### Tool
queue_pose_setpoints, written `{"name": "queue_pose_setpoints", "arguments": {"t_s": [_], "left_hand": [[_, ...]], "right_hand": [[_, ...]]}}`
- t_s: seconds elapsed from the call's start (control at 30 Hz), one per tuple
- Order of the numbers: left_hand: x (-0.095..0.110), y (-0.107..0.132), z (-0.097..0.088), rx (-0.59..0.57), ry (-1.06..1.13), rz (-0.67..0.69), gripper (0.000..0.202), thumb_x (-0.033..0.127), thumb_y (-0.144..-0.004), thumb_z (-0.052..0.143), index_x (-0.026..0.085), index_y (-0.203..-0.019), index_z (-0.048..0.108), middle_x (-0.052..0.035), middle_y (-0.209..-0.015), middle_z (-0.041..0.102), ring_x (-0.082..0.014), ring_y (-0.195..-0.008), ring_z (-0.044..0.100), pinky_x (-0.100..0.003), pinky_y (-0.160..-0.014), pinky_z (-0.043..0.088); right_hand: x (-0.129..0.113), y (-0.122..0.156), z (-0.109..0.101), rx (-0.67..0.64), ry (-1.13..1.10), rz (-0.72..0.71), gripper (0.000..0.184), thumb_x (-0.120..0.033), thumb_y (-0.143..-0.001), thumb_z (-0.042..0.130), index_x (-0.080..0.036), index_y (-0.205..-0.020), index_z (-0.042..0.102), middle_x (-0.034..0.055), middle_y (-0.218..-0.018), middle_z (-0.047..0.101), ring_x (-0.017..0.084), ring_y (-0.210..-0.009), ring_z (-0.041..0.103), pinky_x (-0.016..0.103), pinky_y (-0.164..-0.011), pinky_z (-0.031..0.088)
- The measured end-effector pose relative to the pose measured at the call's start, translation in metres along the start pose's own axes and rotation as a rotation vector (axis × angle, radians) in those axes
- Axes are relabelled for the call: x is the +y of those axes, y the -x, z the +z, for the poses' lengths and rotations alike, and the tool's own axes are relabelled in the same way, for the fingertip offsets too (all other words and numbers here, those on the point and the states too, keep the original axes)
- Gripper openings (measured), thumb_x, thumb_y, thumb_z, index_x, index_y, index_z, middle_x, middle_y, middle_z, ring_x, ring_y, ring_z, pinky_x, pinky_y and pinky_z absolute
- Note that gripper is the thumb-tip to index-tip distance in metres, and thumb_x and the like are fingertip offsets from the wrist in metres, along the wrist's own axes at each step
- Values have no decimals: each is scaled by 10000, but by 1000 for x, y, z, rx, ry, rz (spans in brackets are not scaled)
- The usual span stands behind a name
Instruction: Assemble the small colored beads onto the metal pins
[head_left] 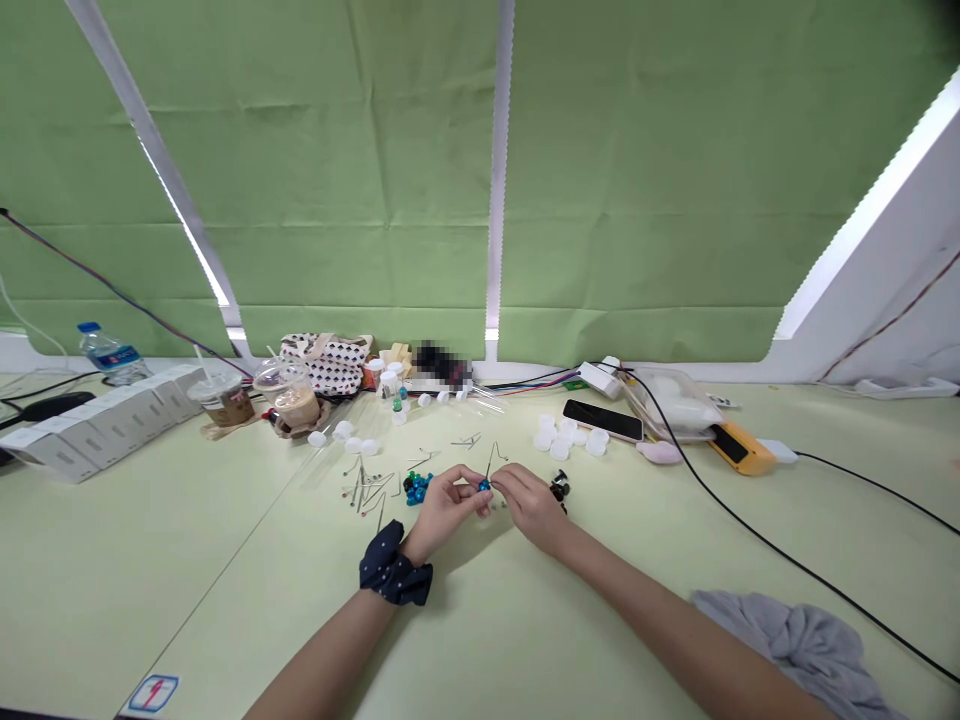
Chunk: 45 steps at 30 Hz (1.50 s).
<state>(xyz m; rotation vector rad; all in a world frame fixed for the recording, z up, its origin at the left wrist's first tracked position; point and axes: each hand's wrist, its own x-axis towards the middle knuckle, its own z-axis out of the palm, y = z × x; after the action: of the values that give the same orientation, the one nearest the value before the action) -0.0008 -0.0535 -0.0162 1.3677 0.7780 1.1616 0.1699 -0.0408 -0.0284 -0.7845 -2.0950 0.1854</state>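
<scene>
My left hand (444,510) and my right hand (529,503) meet over the pale green table (225,560). Their fingertips pinch a small blue bead (484,486) between them. A thin bent metal wire (493,458) rises from the bead by my right fingers. A dark dotted scrunchie (394,567) sits on my left wrist. A little heap of blue and green beads (417,488) lies just left of my left hand. Dark beads (559,488) lie right of my right hand. Several metal pins (367,490) are scattered further left.
White caps (570,437) lie behind the hands, with a black phone (602,419), an orange device (739,447) and a black cable (750,530) to the right. Two drink cups (259,398), white boxes (97,430) and a water bottle (112,355) stand at the back left. Grey cloth (802,640) lies near right.
</scene>
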Motion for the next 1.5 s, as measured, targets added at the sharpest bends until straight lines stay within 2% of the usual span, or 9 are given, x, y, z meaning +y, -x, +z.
{"name": "queue_pose_setpoints", "arguments": {"t_s": [0.17,0.3,0.53,0.83,1.17,1.5], "left_hand": [[0,0,0,-3,0,14,253,304,-702,689,152,-826,530,20,-601,573,-133,-580,600,-273,-611,471],[-1,-1,-2,6,-23,19,264,317,-704,685,149,-846,540,12,-606,577,-141,-589,600,-280,-613,468],[-1,-3,-9,8,-34,17,275,344,-741,646,137,-896,551,-8,-607,606,-137,-588,589,-278,-622,459],[1,-3,-6,18,-72,21,288,352,-746,636,133,-922,569,2,-630,572,-126,-579,574,-260,-589,443],[-8,-4,-9,-19,-122,-2,300,372,-762,608,140,-940,537,-4,-639,575,-134,-589,572,-267,-592,439],[-11,-6,-8,53,-215,25,256,386,-803,542,155,-914,534,2,-655,560,-121,-582,546,-255,-589,412]], "right_hand": [[-2,-3,-3,-10,212,52,229,-225,-906,387,-244,-895,615,64,-762,578,183,-721,510,298,-651,393],[0,-4,-5,-68,155,34,244,-235,-919,358,-231,-898,601,44,-689,523,169,-668,501,274,-614,396],[6,-1,-5,-95,148,2,229,-184,-913,324,-211,-990,539,85,-917,501,161,-714,502,263,-596,402],[-3,-3,-9,-17,607,-84,304,-12,-832,357,-206,-906,579,63,-734,489,188,-727,413,300,-631,299],[3,-2,-1,-70,567,-55,168,-51,-827,434,-165,-787,552,33,-718,454,160,-724,391,293,-665,249],[-4,-1,0,-121,694,-90,196,-36,-828,406,-156,-823,561,63,-764,520,187,-734,405,329,-687,245]]}}
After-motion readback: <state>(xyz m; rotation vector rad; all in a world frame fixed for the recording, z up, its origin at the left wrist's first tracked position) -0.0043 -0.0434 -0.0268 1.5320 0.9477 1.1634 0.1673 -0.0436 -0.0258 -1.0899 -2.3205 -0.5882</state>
